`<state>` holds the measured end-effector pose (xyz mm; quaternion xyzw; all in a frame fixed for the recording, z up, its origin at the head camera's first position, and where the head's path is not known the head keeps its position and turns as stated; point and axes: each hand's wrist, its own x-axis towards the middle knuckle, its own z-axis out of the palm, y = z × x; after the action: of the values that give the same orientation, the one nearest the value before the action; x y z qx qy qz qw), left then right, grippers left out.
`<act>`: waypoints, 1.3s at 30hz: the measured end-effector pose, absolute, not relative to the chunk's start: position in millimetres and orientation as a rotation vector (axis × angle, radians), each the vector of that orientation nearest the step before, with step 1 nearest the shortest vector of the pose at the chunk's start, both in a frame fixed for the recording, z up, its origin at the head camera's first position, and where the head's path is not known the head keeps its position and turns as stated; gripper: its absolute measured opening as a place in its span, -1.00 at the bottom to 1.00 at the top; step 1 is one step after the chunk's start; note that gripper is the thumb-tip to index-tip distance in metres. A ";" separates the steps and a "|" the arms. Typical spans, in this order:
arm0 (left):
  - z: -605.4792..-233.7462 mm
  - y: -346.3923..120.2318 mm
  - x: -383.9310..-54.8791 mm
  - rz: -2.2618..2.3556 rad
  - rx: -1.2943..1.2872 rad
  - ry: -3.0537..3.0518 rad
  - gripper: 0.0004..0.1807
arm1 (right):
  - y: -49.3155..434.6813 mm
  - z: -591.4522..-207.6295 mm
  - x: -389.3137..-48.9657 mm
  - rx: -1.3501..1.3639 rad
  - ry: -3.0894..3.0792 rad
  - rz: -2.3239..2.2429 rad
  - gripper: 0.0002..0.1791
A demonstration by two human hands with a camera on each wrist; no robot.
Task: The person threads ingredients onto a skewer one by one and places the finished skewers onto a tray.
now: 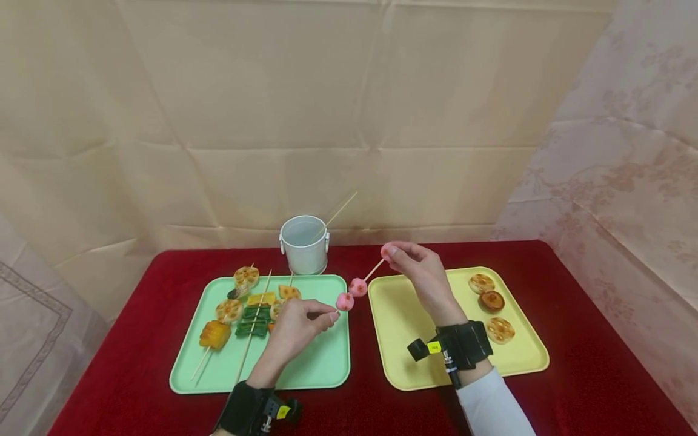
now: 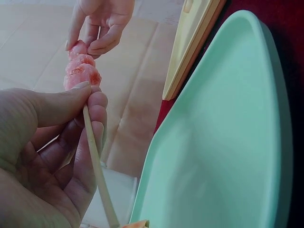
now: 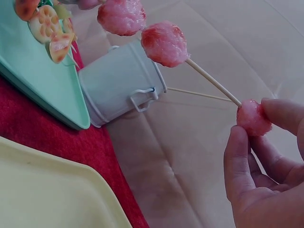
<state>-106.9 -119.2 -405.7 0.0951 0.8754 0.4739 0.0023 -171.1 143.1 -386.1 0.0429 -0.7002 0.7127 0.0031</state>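
Observation:
Between the two hands a wooden skewer [image 3: 213, 81] slants up to the right, above the gap between the trays. My left hand [image 1: 294, 330] pinches its lower part between thumb and fingers, and the bare stick runs on past the palm in the left wrist view. Two pink meatballs, one lower [image 1: 345, 301] and one higher [image 1: 357, 287], sit on the stick side by side, just beyond the left fingertips. With thumb and fingertips my right hand [image 1: 422, 272] pinches a third pink meatball [image 3: 253, 117] at the stick's upper end, apart from the other two.
A green tray [image 1: 322, 378] at left carries several loaded skewers. The yellow tray [image 1: 400, 363] at right holds two lotus root slices [image 1: 500, 330] and a brown mushroom [image 1: 491, 301]. Behind stands a white bucket [image 1: 306, 257] with a bare stick [image 1: 343, 207]. Red cloth [image 1: 589, 339] covers the table.

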 end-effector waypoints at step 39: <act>-411.0 -117.1 -105.8 1.627 0.309 2.722 -0.95 | 106.3 -396.9 -161.3 0.158 -2.111 2.221 -0.64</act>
<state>-105.8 -117.1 -411.0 0.0970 0.8540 0.5106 -0.0222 -161.3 106.3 -396.9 0.0514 -0.6874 0.7235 0.0366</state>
